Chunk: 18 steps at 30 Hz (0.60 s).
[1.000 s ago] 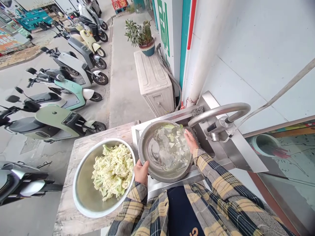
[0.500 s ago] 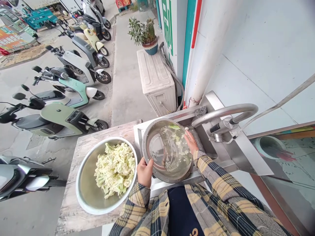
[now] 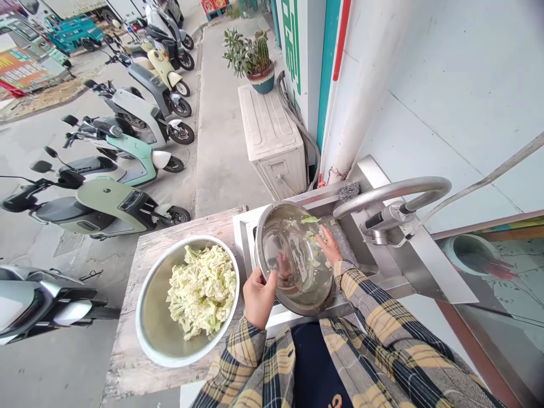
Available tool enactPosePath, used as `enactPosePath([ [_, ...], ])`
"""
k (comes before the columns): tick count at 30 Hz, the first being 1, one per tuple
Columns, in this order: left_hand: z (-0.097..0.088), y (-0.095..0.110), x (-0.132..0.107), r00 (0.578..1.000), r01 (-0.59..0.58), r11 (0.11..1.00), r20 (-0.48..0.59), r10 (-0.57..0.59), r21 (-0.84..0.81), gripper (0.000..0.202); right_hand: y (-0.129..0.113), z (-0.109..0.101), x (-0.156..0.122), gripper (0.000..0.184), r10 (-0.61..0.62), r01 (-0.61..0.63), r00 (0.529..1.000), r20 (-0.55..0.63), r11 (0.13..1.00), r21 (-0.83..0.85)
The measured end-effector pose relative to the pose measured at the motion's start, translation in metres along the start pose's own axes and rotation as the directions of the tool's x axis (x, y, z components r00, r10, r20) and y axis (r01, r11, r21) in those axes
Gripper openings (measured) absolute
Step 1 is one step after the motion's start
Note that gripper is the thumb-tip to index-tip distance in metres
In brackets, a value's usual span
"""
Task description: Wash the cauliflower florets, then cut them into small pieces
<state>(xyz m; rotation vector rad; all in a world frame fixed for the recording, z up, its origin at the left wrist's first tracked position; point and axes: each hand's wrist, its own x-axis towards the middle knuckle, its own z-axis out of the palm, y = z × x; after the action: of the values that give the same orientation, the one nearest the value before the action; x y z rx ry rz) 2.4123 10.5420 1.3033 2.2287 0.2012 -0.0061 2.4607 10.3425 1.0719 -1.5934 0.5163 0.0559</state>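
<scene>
My left hand (image 3: 259, 294) grips the near-left rim of a steel basin (image 3: 276, 249) that is tilted toward the sink (image 3: 365, 249). Water and a few cauliflower bits (image 3: 312, 241) lie against its lowered far-right side. My right hand (image 3: 328, 245) rests flat with fingers spread at that lowered rim, against the bits. A second steel bowl (image 3: 157, 334), heaped with cauliflower florets (image 3: 203, 290), sits on the wooden table to the left.
A curved steel faucet (image 3: 391, 192) arches over the sink, with a scouring pad (image 3: 349, 191) at the back corner. The worn wooden table (image 3: 140, 249) has its far edge by parked scooters (image 3: 106, 204). A white outdoor unit (image 3: 272, 136) carries a potted plant (image 3: 253, 59).
The left hand has lifted its side of the basin, tilting it more steeply toward the sink; the water has run to the far right side and there is less of it.
</scene>
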Motion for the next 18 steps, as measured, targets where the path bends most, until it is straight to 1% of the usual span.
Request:
enactPosePath([
  [4,0.004,0.024,-0.004,0.997,-0.044,0.997,0.060,0.040,0.069,0.029,-0.001,0.001,-0.001,0.070,0.058,-0.058,0.998,0.003,0.996,0.060],
  [7,0.007,0.046,-0.006,0.989,-0.073,0.994,0.137,0.061,0.081,0.033,-0.001,0.001,-0.002,0.071,0.107,-0.109,0.994,0.016,0.986,0.126],
  [12,0.013,0.078,-0.009,0.963,-0.085,0.994,0.262,0.064,0.070,0.034,0.002,0.003,-0.005,0.075,0.164,-0.182,0.982,0.090,0.949,0.257],
  [15,0.019,0.090,-0.009,0.945,-0.096,0.993,0.319,0.069,0.069,0.034,0.004,0.006,-0.005,0.074,0.170,-0.193,0.980,0.103,0.938,0.289],
  [18,0.024,0.095,-0.008,0.925,-0.093,0.995,0.373,0.070,0.045,0.033,0.007,0.009,-0.003,0.072,0.158,-0.177,0.984,0.086,0.938,0.298],
])
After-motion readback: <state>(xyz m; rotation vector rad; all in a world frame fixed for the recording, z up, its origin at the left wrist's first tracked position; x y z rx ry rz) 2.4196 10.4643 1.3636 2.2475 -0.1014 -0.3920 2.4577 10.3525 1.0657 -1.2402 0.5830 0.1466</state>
